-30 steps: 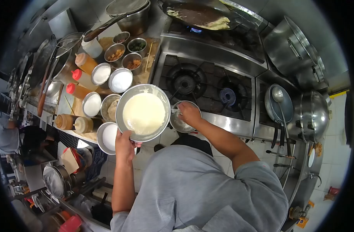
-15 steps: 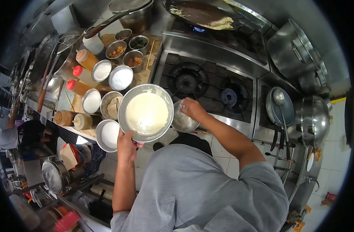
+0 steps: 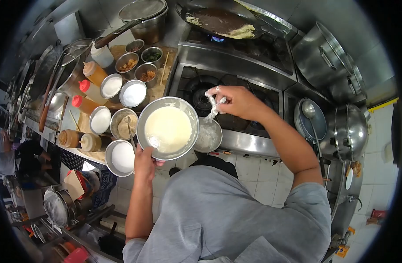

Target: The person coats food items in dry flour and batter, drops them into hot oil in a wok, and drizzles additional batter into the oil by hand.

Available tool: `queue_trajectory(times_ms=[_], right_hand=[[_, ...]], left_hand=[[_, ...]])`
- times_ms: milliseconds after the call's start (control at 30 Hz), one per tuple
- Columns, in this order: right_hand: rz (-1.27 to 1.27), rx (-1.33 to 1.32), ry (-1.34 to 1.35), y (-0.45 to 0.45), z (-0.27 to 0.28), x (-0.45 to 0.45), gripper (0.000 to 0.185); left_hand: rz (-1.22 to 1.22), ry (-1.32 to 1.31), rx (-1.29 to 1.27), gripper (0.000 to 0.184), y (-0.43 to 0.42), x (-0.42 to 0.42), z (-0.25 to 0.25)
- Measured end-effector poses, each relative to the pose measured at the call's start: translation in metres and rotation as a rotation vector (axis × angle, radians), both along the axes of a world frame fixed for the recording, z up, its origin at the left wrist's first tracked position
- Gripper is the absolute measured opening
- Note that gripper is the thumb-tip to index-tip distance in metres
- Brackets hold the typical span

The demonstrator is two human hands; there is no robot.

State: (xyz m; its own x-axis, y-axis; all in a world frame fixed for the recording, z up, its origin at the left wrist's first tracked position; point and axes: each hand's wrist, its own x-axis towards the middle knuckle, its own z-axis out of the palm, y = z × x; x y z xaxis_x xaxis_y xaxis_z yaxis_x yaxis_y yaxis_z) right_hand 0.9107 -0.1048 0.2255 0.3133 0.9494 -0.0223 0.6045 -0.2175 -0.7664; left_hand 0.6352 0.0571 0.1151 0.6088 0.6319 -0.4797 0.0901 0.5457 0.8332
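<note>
My left hand (image 3: 145,162) grips the near rim of a large metal bowl (image 3: 167,101), thumb on the edge. Smooth pale-cream batter (image 3: 169,129) fills much of it. Just to the right sits a smaller metal bowl (image 3: 220,135) with white powder (image 3: 206,139) inside, partly hidden by the larger one. Above that smaller bowl, my right hand (image 3: 238,103) pinches a thin, irregular piece coated in white powder (image 3: 216,107). White powder also clings to the fingertips. What lies under the coating I cannot make out.
Metal bowls of white powder (image 3: 122,156) and several squeeze bottles (image 3: 93,73) crowd the left counter. Behind are stove burners (image 3: 201,97) and a wide pan of dark liquid (image 3: 220,21) over a blue flame (image 3: 217,39). Pots (image 3: 322,55) and a ladle (image 3: 309,109) stand right.
My right hand has risen from the smaller bowl and moved right, bringing up the powder-coated piece. My left hand keeps its grip on the batter bowl. The view has shifted slightly.
</note>
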Motion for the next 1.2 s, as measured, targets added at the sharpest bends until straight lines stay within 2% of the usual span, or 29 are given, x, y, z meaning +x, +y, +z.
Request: queue_trajectory(times_ms=[100, 167, 300, 433, 567, 600, 667, 700, 767, 867, 967, 1200], right_hand=[[0.091, 0.131, -0.305, 0.006, 0.042, 0.001, 0.027], [0.048, 0.086, -0.101, 0.013, 0.071, -0.006, 0.017], [0.021, 0.054, -0.069, 0.029, 0.111, -0.026, 0.014], [0.006, 0.112, 0.017, 0.047, 0.112, -0.042, 0.016], [-0.018, 0.2, 0.018, 0.064, 0.054, -0.047, 0.028], [-0.043, 0.132, 0.025, 0.065, 0.039, -0.054, 0.032], [-0.05, 0.02, -0.137, 0.069, -0.011, -0.059, 0.033], [0.016, 0.137, -0.175, 0.069, -0.043, -0.057, 0.024], [0.134, 0.048, -0.325, 0.066, -0.08, -0.053, 0.019], [0.233, -0.196, -0.393, 0.06, -0.085, -0.058, 0.017], [0.333, -0.162, -0.424, 0.055, -0.092, -0.055, 0.014], [0.539, -0.049, -0.934, 0.063, -0.066, -0.054, 0.014]], left_hand=[[-0.013, 0.008, -0.005, 0.037, 0.0, 0.004, -0.003], [-0.02, 0.022, -0.002, 0.037, -0.002, 0.007, -0.001], [-0.051, 0.04, 0.003, 0.04, -0.006, 0.012, 0.002], [-0.065, 0.033, -0.006, 0.044, -0.009, 0.013, 0.004], [-0.079, 0.028, -0.006, 0.045, -0.01, 0.014, 0.007], [-0.087, 0.023, -0.005, 0.045, -0.01, 0.014, 0.006], [-0.089, 0.002, -0.02, 0.046, -0.009, 0.013, 0.006], [-0.09, -0.008, -0.028, 0.046, -0.008, 0.012, 0.006], [-0.072, 0.003, -0.021, 0.046, -0.008, 0.011, 0.006], [-0.066, 0.013, 0.0, 0.046, -0.006, 0.011, 0.006], [-0.066, 0.006, -0.001, 0.045, -0.005, 0.01, 0.008], [-0.051, 0.001, 0.001, 0.045, -0.003, 0.01, 0.015]])
